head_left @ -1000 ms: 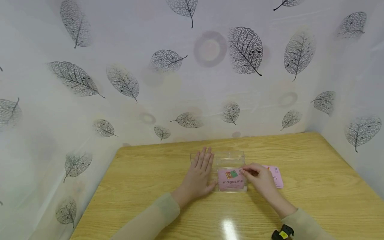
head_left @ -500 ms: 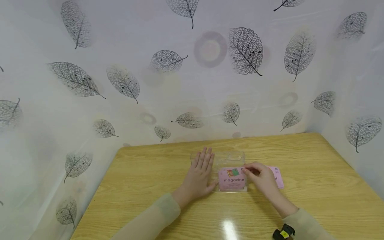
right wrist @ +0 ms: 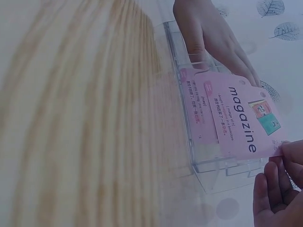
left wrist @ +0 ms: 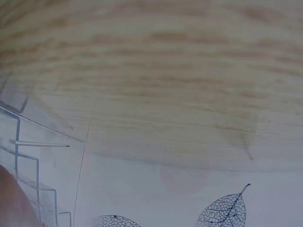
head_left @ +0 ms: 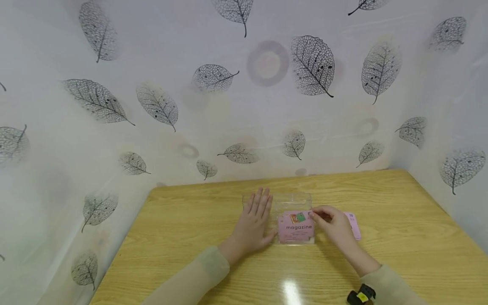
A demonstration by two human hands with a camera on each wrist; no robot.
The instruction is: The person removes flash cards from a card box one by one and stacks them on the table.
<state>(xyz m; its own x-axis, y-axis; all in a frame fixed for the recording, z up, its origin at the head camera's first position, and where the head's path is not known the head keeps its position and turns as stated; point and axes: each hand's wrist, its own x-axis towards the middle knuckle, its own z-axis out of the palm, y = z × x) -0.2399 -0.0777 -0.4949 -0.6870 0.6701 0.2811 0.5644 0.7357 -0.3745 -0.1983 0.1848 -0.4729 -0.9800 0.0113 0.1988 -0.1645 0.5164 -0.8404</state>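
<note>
The table (head_left: 183, 228) is yellowish wood, its grain running mostly side to side, with a white glare (head_left: 291, 292) nearer the front. On it, toward the back, sits a clear box (head_left: 296, 243); to its right, pink cards (head_left: 354, 226) lie flat, partly hidden.

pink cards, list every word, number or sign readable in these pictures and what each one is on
"magazine": pink card in the right hand
"in a bookstore": small print on that same card; the Chinese and phonetic print there is too small to read surely
Lower card partly beneath it: small print, too blurred to read
Card pile beyond the right hand: marks mostly hidden, unreadable
</note>
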